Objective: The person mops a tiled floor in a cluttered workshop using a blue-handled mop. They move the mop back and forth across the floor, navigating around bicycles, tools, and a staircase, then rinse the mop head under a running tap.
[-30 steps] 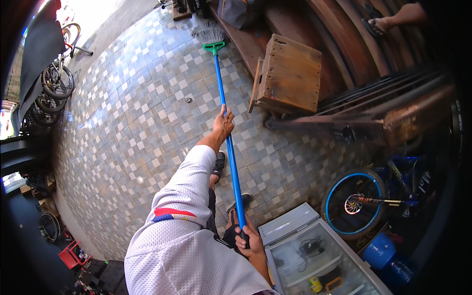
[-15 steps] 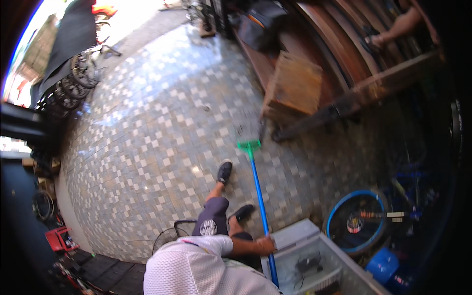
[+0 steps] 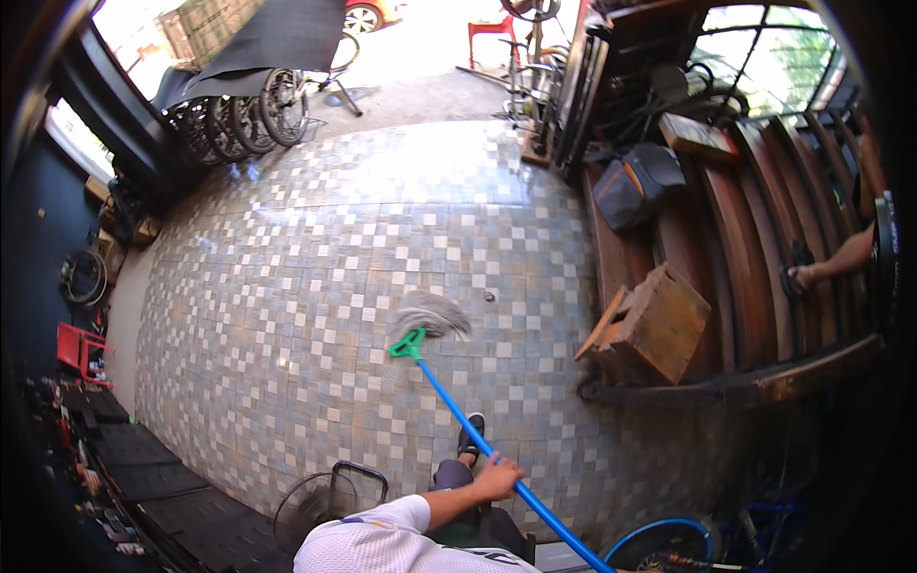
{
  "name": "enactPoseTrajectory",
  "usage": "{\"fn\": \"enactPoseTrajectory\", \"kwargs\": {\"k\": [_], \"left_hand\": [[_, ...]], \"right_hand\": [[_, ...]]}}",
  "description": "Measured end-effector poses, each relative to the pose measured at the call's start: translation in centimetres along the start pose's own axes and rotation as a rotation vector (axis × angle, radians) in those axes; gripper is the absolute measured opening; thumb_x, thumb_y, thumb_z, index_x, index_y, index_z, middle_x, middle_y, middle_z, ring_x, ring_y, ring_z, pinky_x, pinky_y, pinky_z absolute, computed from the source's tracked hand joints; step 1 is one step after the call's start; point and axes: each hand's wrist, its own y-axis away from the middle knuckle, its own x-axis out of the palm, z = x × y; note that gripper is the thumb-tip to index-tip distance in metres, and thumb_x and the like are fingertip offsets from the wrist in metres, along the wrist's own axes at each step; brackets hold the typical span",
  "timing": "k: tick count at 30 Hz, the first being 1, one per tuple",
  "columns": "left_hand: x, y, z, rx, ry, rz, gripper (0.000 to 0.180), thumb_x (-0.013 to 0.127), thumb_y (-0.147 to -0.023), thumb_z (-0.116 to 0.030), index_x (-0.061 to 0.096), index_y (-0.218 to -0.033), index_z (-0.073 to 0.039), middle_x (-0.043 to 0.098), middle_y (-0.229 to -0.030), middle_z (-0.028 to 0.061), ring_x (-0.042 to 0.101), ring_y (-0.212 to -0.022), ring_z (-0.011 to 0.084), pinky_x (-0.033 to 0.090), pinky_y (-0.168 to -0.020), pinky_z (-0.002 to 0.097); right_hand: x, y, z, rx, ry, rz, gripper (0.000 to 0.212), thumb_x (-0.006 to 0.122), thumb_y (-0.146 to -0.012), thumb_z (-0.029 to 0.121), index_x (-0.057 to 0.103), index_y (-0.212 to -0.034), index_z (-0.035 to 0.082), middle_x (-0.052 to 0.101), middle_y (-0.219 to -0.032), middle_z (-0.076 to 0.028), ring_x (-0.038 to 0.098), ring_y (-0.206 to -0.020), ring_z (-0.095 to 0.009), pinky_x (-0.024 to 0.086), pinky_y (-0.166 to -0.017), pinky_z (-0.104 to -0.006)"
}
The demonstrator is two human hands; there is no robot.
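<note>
Wide tiled floor rings the mop to the bench's edge; left hand grips handle, right unseen.

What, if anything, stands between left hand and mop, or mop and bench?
The left hand grips the mop, nothing between. Toward the bench, a small disc is on the floor, and the wooden box is at the bench's edge.
</note>
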Motion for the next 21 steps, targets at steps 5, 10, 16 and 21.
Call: {"fn": "enactPoseTrajectory", "kwargs": {"k": [5, 10, 16, 21], "left_hand": [[-5.3, 3.1, 16.8, -0.414, -0.128, 0.079, 0.020, 0.072, -0.082, -0.025, 0.076, -0.101, -0.021, 0.069, -0.108, 0.0091, 0.063, -0.112, 0.0306, 0.040, -0.101, 0.0599], [-9.6, 6.5, 26.2, -0.905, -0.189, 0.044, 0.031, 0.066, -0.093, -0.026, 0.072, -0.123, -0.021, 0.059, -0.142, 0.0065, 0.045, -0.142, 0.0316, 0.039, -0.111, 0.0607], [-5.2, 2.3, 17.1, -0.842, -0.133, -0.125, 0.028, 0.070, -0.089, -0.025, 0.074, -0.116, -0.018, 0.059, -0.137, 0.0114, 0.040, -0.143, 0.0348, 0.035, -0.114, 0.0592], [2.3, -8.5, -3.0, -0.480, -0.046, -0.098, 0.031, 0.079, -0.072, -0.029, 0.079, -0.098, -0.013, 0.068, -0.122, 0.0164, 0.054, -0.131, 0.0367, 0.036, -0.110, 0.0583]], "right_hand": [[10.0, -10.7, 12.5, -0.127, 0.345, 0.273, 0.051, 0.060, -0.103, 0.015, 0.049, -0.153, 0.013, 0.068, -0.090, -0.006, 0.055, -0.057, -0.009, 0.047, -0.053, -0.0247], [18.1, -16.8, 17.0, -0.468, 0.691, 0.342, 0.060, 0.063, -0.102, 0.026, 0.042, -0.157, 0.015, 0.062, -0.079, 0.001, 0.054, -0.058, -0.007, 0.046, -0.052, -0.0247], [7.7, -15.6, 12.4, -0.521, 0.617, 0.257, 0.060, 0.062, -0.100, 0.009, 0.042, -0.157, 0.014, 0.069, -0.106, -0.002, 0.049, -0.062, -0.005, 0.043, -0.052, -0.0209], [-13.7, -6.2, 8.3, -0.400, 0.465, 0.015, 0.057, 0.066, -0.095, 0.006, 0.050, -0.150, 0.003, 0.072, -0.101, -0.010, 0.047, -0.053, -0.006, 0.036, -0.045, -0.0213]]}}
